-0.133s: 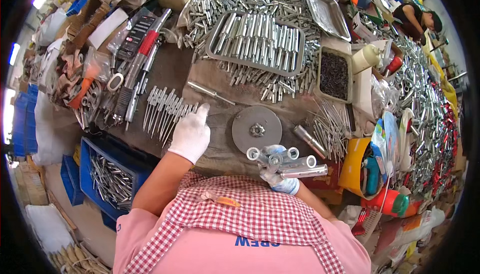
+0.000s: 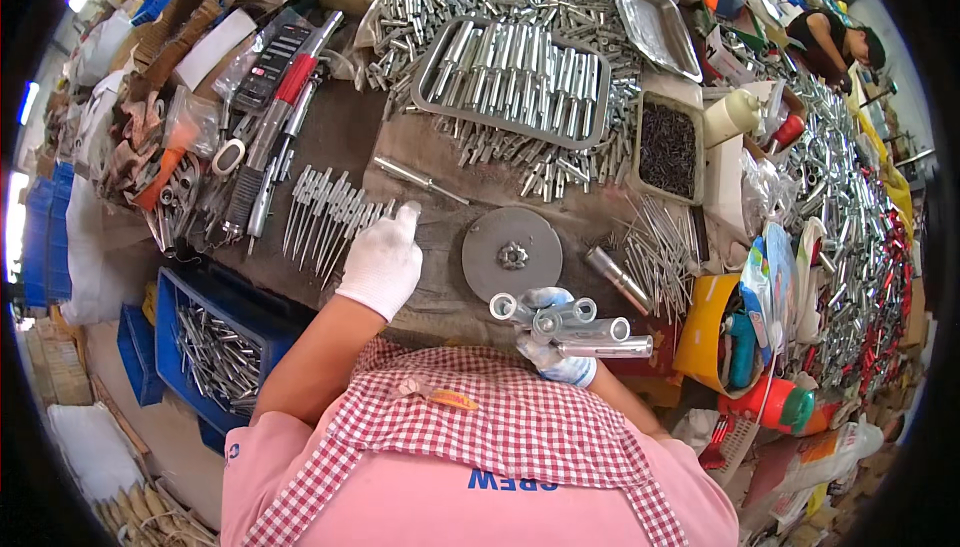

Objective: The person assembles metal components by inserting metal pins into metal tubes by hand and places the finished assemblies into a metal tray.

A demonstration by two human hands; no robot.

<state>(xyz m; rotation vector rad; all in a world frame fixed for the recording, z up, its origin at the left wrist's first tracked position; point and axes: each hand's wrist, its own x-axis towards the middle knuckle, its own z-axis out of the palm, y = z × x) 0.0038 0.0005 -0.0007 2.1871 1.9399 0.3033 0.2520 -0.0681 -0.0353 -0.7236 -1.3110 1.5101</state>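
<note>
Left hand (image 2: 382, 259), gloved, rests loosely open on the surface (image 2: 350, 137), fingertips at a row of thin metal pins (image 2: 325, 209). Right hand (image 2: 556, 347) grips a bundle of metal tubes (image 2: 572, 325) near the body, just below a grey disc (image 2: 512, 254).

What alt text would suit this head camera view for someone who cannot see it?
A white-gloved left hand reaches for thin pointed metal rods on a cluttered brown workbench, while the gloved right hand grips a bundle of shiny metal tubes. A round grey metal disc lies between them.
</note>
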